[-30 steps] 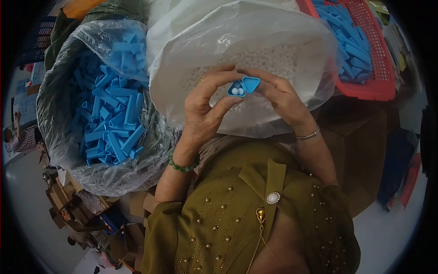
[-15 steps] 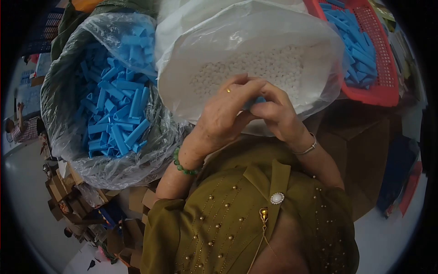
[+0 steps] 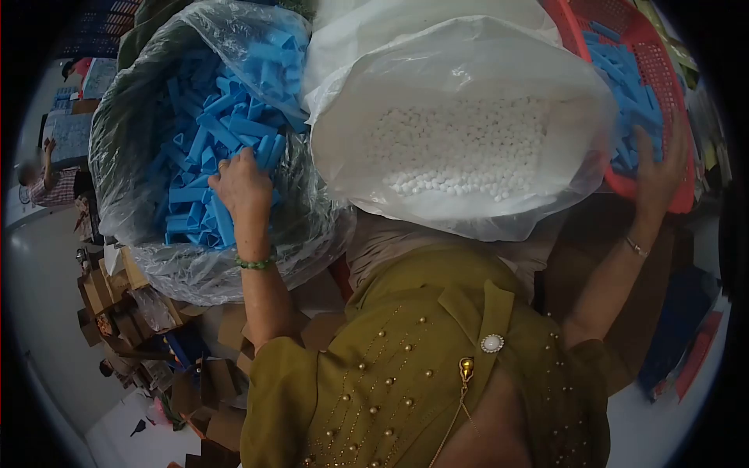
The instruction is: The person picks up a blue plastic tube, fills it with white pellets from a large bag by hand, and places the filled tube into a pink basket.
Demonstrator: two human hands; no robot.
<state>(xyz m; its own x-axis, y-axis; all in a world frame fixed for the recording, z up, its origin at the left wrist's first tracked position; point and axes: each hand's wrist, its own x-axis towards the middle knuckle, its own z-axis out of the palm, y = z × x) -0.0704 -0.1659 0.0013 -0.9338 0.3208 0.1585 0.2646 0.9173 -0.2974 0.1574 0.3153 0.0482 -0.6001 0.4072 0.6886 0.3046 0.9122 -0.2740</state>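
Note:
My left hand (image 3: 245,189) is in the clear-lined bag (image 3: 129,179) at the left, among many short blue plastic triangular tubes (image 3: 204,125). Its fingers are bent and closed on one of the tubes, though the fingertips are partly hidden. At the far right, my right hand (image 3: 662,170) is over the near end of the red plastic basket (image 3: 683,183). Its fingers are spread apart, with nothing visible held in them. More blue pieces (image 3: 620,82) lie in that basket. Between the hands, a white plastic bag (image 3: 460,66) gapes open with small white pellets (image 3: 460,148) inside.
Cardboard boxes (image 3: 117,300) are piled on the floor at lower left. Brown cardboard (image 3: 601,281) stands below the red basket. A dark blue item (image 3: 679,327) lies at the right. Another person (image 3: 55,183) is at the far left, near a table.
My hands were together over the white bag with a small blue piece between them. They have parted, the left into the blue tubes and the right to the red basket. The view has shifted slightly.

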